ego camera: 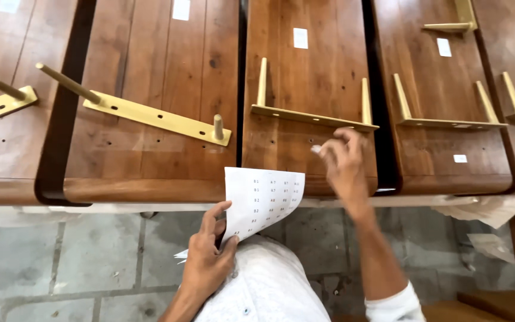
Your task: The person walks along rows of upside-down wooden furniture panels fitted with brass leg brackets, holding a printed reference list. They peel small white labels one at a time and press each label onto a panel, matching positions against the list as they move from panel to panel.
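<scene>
Over wooden panel, right hand pinching white sticker

Left hand holds a sticker sheet; right hand pinches a small sticker over a wooden panel.

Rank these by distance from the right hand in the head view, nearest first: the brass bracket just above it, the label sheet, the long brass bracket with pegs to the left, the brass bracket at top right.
From the right hand:
1. Brass bracket, just above the fingertips on the same panel.
2. Label sheet, lower left, held by the left hand.
3. Long bracket with pegs, on the next panel left.
4. Top-right bracket, at the far upper corner.
</scene>
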